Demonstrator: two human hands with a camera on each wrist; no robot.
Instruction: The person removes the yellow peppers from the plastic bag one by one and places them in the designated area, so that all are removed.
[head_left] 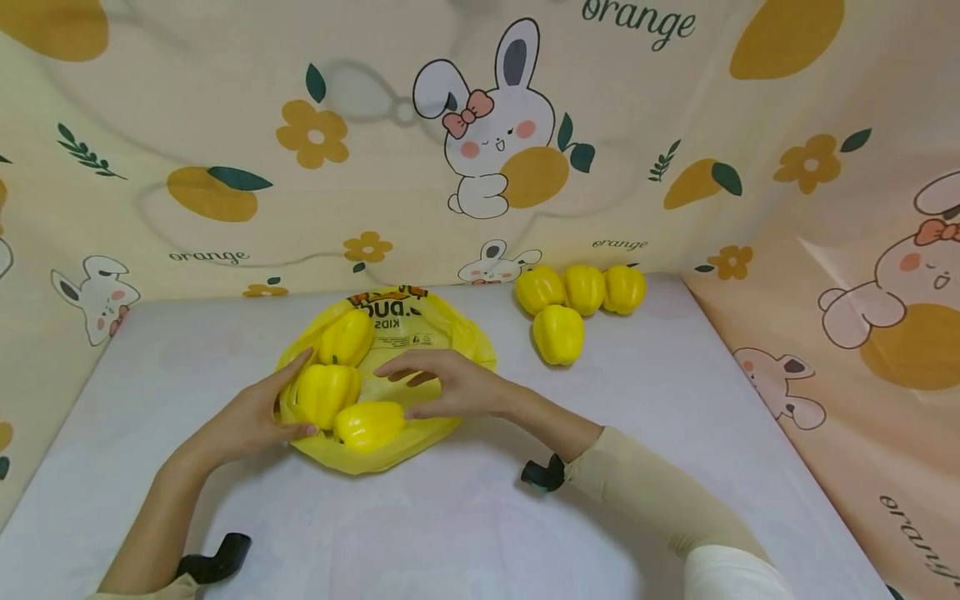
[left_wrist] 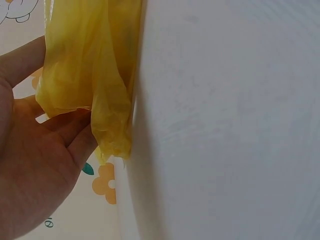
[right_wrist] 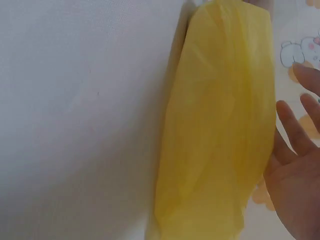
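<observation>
A yellow plastic bag point(head_left: 420, 446) with dark printing lies mouth up on the table. Inside, along its left and front, are three yellow bell peppers: one at the back point(head_left: 347, 337), one in the middle point(head_left: 327, 395) and one lying at the front point(head_left: 370, 425). My left hand point(head_left: 258, 415) holds the bag's left side, thumb at the front rim and fingers around the outer wall; in the left wrist view its fingertips go behind the yellow plastic. Over the bag's opening is my right hand point(head_left: 457, 385), fingers extended and loosely bent, nothing in them, thumb close to the front pepper.
Several more yellow bell peppers stand at the back right of the white table point(head_left: 420, 533): three in a row point(head_left: 583, 289) by the backdrop and one point(head_left: 558, 335) in front. A printed cloth point(head_left: 360, 200) rises behind and at the sides. Black wrist cameras point(head_left: 217, 560) sit on both forearms.
</observation>
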